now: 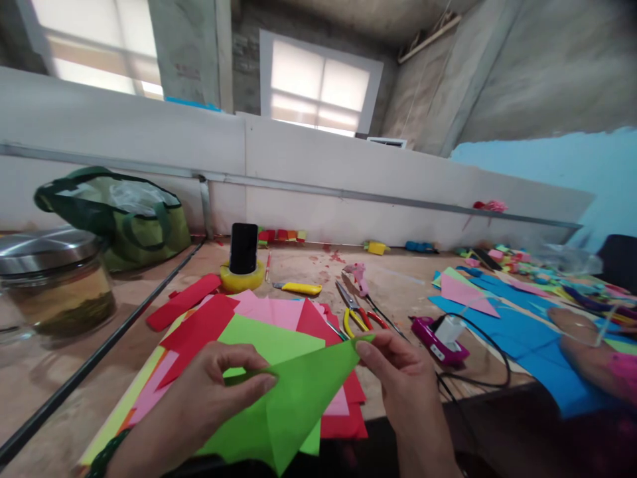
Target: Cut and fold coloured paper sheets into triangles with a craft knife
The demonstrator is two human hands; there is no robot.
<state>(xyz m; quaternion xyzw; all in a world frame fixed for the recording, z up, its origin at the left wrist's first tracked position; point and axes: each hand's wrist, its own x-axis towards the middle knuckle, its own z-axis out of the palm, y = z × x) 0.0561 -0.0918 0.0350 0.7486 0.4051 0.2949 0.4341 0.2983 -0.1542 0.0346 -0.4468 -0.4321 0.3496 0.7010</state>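
Note:
A sheet of green paper (pixel 298 392), folded over to a point at the right, is held up between both hands. My left hand (pixel 209 392) pinches its upper edge between thumb and fingers. At the pointed right corner, my right hand (pixel 398 372) grips the paper with thumb and forefinger. Behind and below lies a pile of coloured sheets, with a light green sheet (pixel 279 340), red paper (pixel 199 325) and pink paper (pixel 266 307). Just beyond my right hand are scissors (pixel 354 307) with red and yellow handles.
A yellow utility knife (pixel 301 289), a phone (pixel 243 249) standing in a tape roll (pixel 242 277), and a pink glue gun (pixel 355 275) lie behind. A glass jar (pixel 60 292) and green bag (pixel 144 229) stand left. Right are a purple power strip (pixel 438 342), blue paper (pixel 502 325) and another person's hand (pixel 572 325).

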